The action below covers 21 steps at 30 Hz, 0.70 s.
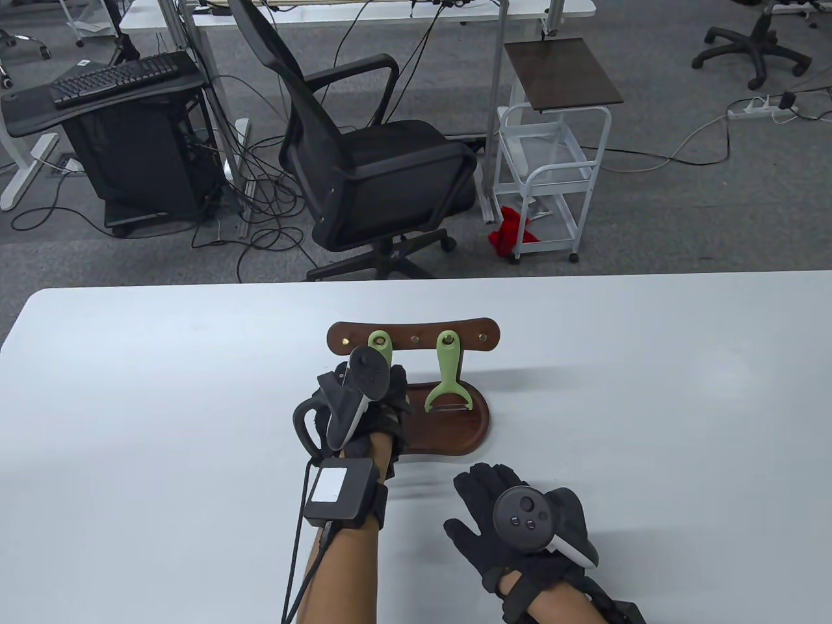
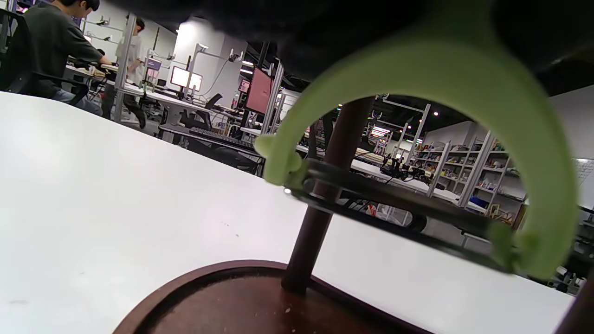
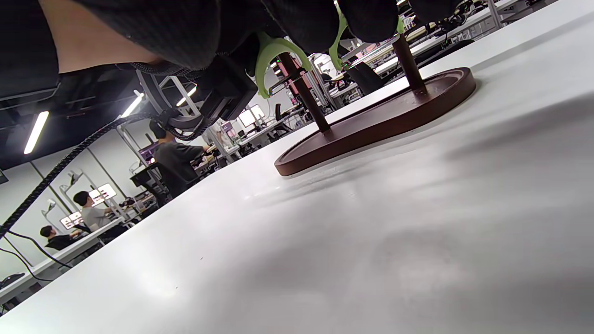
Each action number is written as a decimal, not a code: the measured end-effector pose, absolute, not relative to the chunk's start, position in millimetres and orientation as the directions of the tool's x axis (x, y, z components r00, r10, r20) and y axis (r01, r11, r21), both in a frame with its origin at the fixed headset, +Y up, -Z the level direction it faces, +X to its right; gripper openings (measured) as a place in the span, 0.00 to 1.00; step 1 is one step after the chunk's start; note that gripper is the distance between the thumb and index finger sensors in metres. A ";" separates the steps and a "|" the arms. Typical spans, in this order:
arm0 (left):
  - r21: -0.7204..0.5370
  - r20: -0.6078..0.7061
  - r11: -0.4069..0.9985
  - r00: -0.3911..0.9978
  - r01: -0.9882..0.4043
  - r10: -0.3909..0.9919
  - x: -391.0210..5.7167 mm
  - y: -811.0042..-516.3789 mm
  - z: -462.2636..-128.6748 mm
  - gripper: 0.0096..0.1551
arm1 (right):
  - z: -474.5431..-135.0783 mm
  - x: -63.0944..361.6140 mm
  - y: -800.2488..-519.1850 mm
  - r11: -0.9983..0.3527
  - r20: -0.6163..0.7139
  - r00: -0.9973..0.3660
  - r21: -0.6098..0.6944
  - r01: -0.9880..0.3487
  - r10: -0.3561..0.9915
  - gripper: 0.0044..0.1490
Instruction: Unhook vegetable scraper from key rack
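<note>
A dark wooden key rack (image 1: 468,333) stands on an oval wooden base (image 1: 455,432) mid-table. Two green vegetable scrapers hang from its hooks. The left scraper (image 1: 379,341) shows only its top loop on the hook; my left hand (image 1: 389,390) covers and grips the rest. In the left wrist view its green Y-head (image 2: 417,79) and dark blade sit just under my glove, above the base (image 2: 232,301). The right scraper (image 1: 447,377) hangs free. My right hand (image 1: 478,497) rests flat on the table, fingers spread, in front of the base.
The white table (image 1: 650,422) stretches wide on both sides of the rack. Beyond its far edge stand a black office chair (image 1: 377,169) and a white cart (image 1: 552,162). The rack's posts (image 3: 306,99) rise from the base (image 3: 380,120).
</note>
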<state>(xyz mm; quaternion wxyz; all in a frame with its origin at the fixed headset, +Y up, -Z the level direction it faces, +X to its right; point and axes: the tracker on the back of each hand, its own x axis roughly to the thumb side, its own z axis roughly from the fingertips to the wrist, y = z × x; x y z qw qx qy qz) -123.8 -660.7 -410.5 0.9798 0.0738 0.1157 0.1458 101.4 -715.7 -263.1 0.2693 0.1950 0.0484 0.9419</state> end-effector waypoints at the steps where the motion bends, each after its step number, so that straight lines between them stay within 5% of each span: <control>1: 0.170 -0.196 0.945 0.930 -0.279 0.310 -124.1 -661.3 -409.6 0.27 | -263.1 101.5 -715.8 -0.850 0.340 -0.779 0.196 -0.489 0.526 0.45; 21: 0.258 0.004 0.907 0.939 -0.332 0.343 -144.8 -662.2 -338.0 0.26 | -263.0 102.1 -716.6 -0.855 0.338 -0.785 0.189 -0.483 0.519 0.46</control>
